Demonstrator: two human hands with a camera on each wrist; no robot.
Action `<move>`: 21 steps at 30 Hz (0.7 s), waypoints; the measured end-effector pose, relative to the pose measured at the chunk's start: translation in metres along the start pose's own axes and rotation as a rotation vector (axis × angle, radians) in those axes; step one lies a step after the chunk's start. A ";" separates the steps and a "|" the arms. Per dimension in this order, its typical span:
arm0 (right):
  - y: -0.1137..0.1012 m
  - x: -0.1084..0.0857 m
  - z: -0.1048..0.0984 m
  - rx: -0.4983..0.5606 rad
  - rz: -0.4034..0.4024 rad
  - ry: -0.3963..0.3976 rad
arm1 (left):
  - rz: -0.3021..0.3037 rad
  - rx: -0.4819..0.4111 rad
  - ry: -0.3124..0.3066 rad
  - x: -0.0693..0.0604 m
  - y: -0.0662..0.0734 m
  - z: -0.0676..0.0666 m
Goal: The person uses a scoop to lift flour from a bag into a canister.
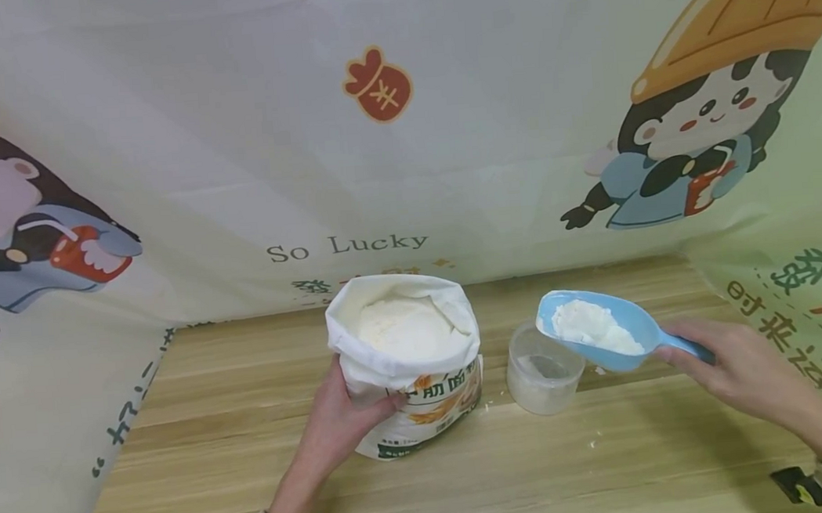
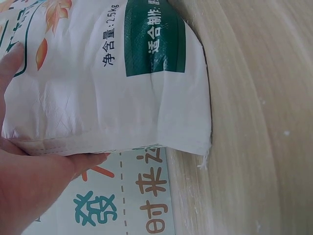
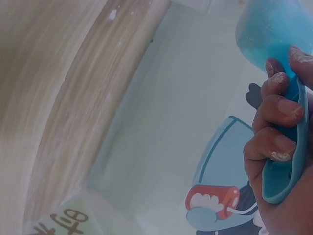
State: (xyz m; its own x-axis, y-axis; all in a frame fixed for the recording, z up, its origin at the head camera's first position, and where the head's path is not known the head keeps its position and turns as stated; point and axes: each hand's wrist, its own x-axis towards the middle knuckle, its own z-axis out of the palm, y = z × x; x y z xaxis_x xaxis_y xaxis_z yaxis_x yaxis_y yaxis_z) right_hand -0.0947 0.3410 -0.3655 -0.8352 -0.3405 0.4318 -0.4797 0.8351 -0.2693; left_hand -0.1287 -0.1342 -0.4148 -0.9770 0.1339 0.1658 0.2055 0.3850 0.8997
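A white flour bag [image 1: 407,366] stands on the table with its top folded open, pale flour [image 1: 408,325] visible inside. My left hand [image 1: 346,413] grips the bag's left side, thumb across the front; in the left wrist view the bag's printed lower part [image 2: 122,98] fills the upper left. In my right hand [image 1: 735,358] is the handle of a blue scoop [image 1: 615,314], heaped with white flour. The scoop is raised, its bowl partly above a clear round plastic container [image 1: 545,370]. Flour-dusted fingers [image 3: 279,110] curl around the scoop's handle in the right wrist view.
Small flour specks lie on the wood-grain table [image 1: 216,425] around the container. A printed cloth [image 1: 234,142] with cartoon figures and lettering hangs behind the table and along both sides.
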 end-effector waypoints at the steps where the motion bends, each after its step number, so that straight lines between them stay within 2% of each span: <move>1: 0.000 0.000 -0.001 -0.002 0.005 -0.012 | -0.001 0.001 0.000 0.000 0.000 0.000; 6: 0.002 0.000 -0.005 -0.028 0.018 -0.064 | 0.000 0.000 0.000 0.000 0.000 0.000; 13: 0.004 0.000 -0.008 -0.113 -0.022 -0.086 | 0.001 -0.002 -0.007 0.000 0.001 0.000; 21: 0.002 0.003 -0.010 -0.122 -0.026 -0.131 | -0.001 -0.002 -0.009 0.000 0.000 0.000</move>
State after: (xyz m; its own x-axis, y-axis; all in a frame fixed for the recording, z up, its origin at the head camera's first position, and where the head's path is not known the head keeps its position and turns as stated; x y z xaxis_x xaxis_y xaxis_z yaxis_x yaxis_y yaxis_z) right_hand -0.0947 0.3458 -0.3560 -0.8547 -0.4096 0.3188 -0.4720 0.8688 -0.1494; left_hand -0.1284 -0.1344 -0.4146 -0.9767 0.1415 0.1616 0.2046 0.3837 0.9005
